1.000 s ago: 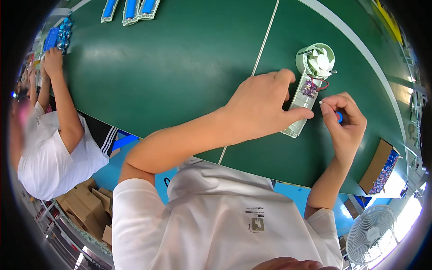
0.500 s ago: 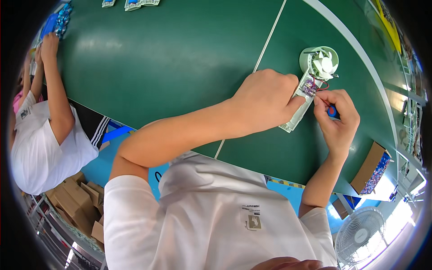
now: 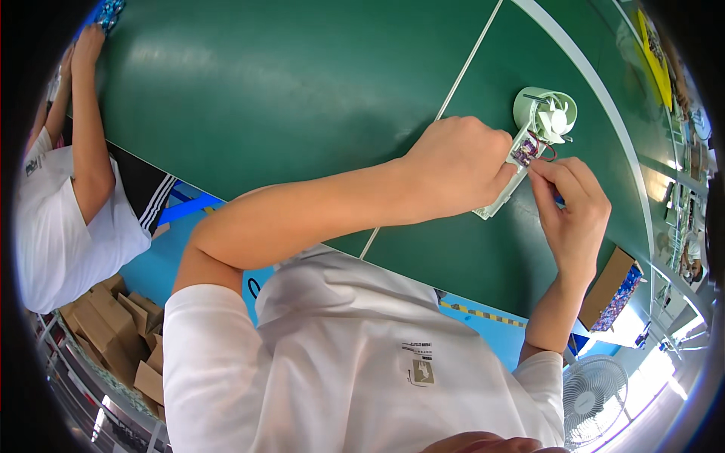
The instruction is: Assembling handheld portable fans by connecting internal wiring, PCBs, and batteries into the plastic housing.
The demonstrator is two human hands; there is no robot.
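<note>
A pale green handheld fan body (image 3: 495, 200) lies open on the table, its round head with white fan blades (image 3: 556, 119) pointing away from me. In its handle sits a small purple circuit board (image 3: 526, 151), with a red wire (image 3: 547, 151) looping beside it. My left hand (image 3: 461, 166) is closed on the handle, thumb along it by the board. At the board's right edge, my right hand (image 3: 574, 200) pinches something too small to make out. A blue object (image 3: 559, 200) shows partly behind its fingers; the rest is hidden.
A green table (image 3: 287, 98) with a pale seam spreads out before me. An open cardboard box (image 3: 608, 291) stands at its right edge. A co-worker's arm (image 3: 89, 113) reaches to blue shiny parts (image 3: 109, 15) at far left. Cardboard boxes (image 3: 113, 325) and a standing fan (image 3: 593, 396) are below.
The view has shifted slightly, and the fan parts at the top edge have left it. My right fingers remain at the board; the blue object is now more covered by them.
</note>
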